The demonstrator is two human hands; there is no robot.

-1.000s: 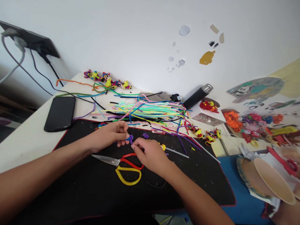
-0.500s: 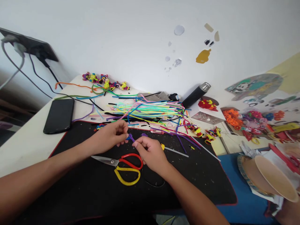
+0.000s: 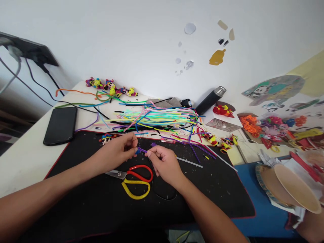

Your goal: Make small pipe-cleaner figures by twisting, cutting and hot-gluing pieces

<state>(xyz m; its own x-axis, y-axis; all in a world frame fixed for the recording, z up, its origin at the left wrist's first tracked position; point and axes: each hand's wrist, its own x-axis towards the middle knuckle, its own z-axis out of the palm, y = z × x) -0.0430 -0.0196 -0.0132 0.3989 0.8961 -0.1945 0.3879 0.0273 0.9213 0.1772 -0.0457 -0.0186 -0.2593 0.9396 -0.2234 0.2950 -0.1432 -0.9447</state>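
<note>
A purple pipe cleaner stretches between my two hands above the black mat. My left hand pinches its left end, where a small blue piece also shows at the fingertips. The other end is pinched by my right hand, thumb against forefinger. Scissors with one red and one yellow handle lie on the mat below my hands, blades pointing left under my left wrist. Beyond my left hand lies a small colourful pipe-cleaner figure. A grey stick sits right of my right hand.
Behind the mat lies a heap of colourful pipe cleaners. A black phone rests at the left. At the back right stand a black thermos and a white box. Several finished figures lie along the wall.
The purple pipe cleaner between my hands now runs flatter, and my left hand has moved slightly left and covers more of the scissor blades. The whole view has shifted a little.
</note>
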